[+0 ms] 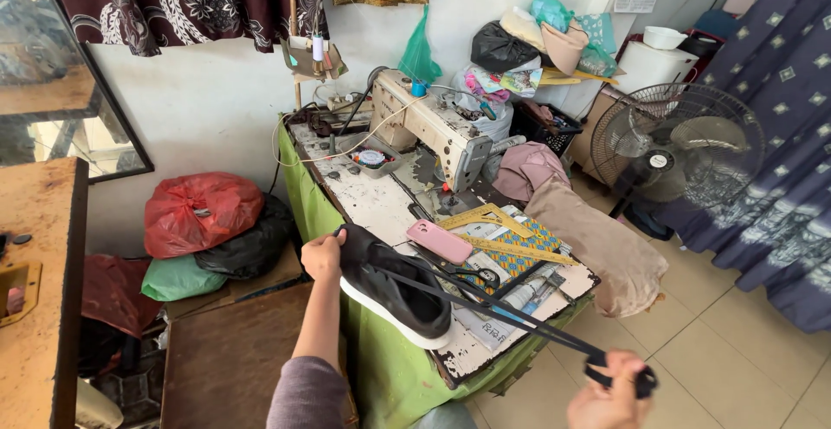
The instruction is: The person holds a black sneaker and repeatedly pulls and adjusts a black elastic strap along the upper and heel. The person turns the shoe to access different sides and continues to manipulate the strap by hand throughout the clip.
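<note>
Cluttered sewing table (372,204): left hand (322,256) grips black bag (394,286); right hand (610,399) clutches its strap (511,321).

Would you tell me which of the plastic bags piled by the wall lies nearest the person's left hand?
The black bag, lying right of the red bag and above the green bag, is closest to the left hand.
</note>
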